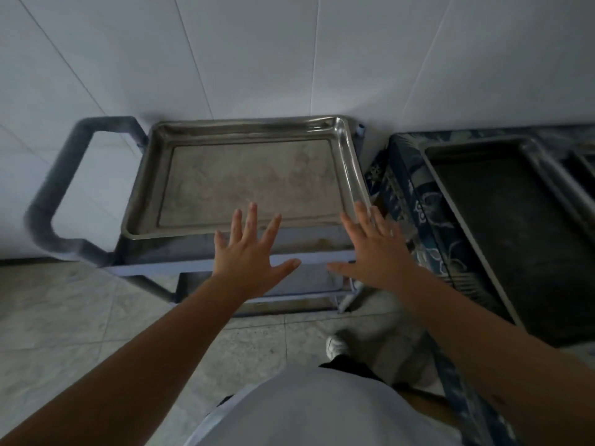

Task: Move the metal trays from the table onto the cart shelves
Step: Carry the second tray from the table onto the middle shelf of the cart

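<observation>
I see one metal tray (248, 175) lying flat on the cart (64, 175) top shelf. Left hand (251, 255) and right hand (375, 252) hover at its near edge, fingers spread, empty. Another tray (502, 220) right of cart, on the table (409, 188).
</observation>
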The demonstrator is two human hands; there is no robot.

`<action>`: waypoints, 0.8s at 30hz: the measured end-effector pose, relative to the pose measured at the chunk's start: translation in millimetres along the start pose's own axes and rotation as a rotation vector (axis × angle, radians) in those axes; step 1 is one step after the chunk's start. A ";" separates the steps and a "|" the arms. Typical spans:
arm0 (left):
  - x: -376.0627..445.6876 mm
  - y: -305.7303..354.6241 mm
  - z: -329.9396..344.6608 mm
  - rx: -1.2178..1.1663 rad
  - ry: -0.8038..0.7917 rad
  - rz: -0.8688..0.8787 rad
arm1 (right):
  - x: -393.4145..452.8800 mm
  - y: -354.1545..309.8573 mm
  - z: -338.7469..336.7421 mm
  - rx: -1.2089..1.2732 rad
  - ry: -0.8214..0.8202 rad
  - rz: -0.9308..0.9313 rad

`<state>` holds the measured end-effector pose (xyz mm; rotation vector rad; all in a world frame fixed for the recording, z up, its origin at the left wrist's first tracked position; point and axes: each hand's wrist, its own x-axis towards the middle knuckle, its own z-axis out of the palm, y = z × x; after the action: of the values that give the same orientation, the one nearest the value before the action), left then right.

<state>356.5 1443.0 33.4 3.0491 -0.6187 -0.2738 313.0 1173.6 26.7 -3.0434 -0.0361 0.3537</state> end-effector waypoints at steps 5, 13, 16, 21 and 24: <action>-17.9 3.0 -2.9 0.001 -0.006 0.142 | -58.5 -15.4 18.7 0.044 0.088 0.150; -25.2 87.6 -16.6 0.034 0.007 0.439 | -176.8 17.4 29.6 0.122 0.141 0.474; -39.1 137.9 -22.9 0.041 0.028 0.565 | -236.6 37.2 38.0 0.121 0.113 0.587; -85.3 241.1 -16.2 0.039 0.082 0.756 | -349.7 69.7 58.3 0.116 0.084 0.776; -123.6 307.8 -3.8 0.035 0.066 0.869 | -422.6 86.2 73.5 0.153 0.115 0.888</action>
<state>126.6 1207.3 74.1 2.4721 -1.8179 -0.1261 -113.9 1079.4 44.9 -2.7269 1.2889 0.2000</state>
